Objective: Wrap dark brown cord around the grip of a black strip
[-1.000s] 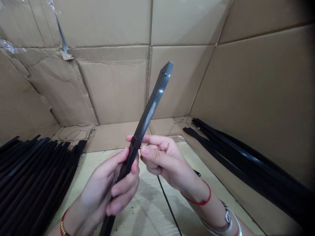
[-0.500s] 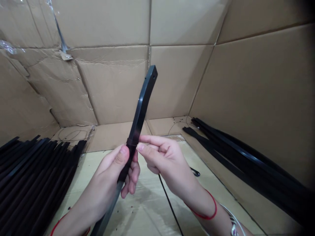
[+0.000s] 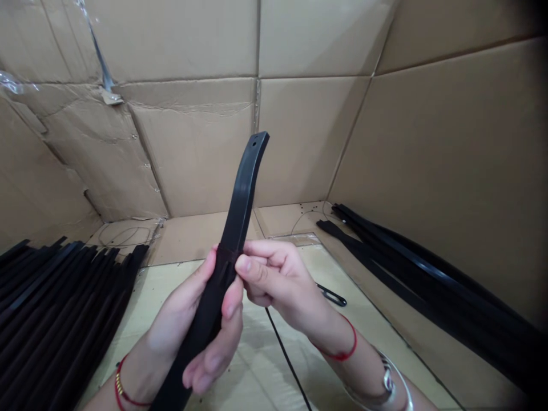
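Note:
A long black strip (image 3: pixel 240 205), flat and slightly curved, stands tilted up from the lower left, its holed tip toward the cardboard back wall. My left hand (image 3: pixel 201 319) is wrapped round its lower part, thumb along the left edge. My right hand (image 3: pixel 274 274) pinches the strip at a thin dark band wound round it, thumb and forefinger pressed on the band. Red threads circle both wrists, and a silver bangle sits on the right one.
A large pile of black strips (image 3: pixel 60 308) lies at the left. Several more black strips (image 3: pixel 428 279) lie along the right cardboard wall (image 3: pixel 449 142). A thin black cord (image 3: pixel 286 359) and a small black hook (image 3: pixel 331 295) lie on the pale board (image 3: pixel 265 365) under my hands.
The strip has turned in my hands from its narrow shiny edge to its broad matt face, and its tip has dropped a little. My left hand has shifted its hold.

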`<state>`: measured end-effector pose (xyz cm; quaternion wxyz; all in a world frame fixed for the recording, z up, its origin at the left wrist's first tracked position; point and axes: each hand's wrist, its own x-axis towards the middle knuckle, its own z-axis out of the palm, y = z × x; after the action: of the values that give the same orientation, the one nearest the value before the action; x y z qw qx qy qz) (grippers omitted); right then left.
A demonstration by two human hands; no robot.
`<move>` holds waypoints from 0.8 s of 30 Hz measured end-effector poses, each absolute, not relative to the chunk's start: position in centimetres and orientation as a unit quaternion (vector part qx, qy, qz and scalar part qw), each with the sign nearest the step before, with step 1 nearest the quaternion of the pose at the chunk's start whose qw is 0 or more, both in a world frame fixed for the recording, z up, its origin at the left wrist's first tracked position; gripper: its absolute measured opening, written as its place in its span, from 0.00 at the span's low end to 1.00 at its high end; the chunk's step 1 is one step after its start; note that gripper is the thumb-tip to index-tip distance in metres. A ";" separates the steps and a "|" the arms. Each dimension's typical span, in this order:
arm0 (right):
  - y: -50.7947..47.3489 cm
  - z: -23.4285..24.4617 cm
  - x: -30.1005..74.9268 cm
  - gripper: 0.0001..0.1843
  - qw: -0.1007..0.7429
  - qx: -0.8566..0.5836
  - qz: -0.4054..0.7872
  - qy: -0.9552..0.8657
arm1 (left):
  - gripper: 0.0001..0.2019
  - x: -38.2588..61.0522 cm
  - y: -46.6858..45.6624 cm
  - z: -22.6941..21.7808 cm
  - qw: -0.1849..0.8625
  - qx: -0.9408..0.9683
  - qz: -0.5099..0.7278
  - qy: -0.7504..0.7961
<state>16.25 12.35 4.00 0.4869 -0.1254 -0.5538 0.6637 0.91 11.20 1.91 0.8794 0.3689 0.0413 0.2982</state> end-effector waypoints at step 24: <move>11.1 4.0 14.7 0.06 0.599 -0.209 0.603 -0.484 | 0.12 2.4 8.6 3.5 0.377 0.615 0.504 0.475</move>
<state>14.74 11.13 4.01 0.5991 -0.2094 -0.4839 0.6026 2.35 8.58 3.52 0.3766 0.6149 0.4751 0.5044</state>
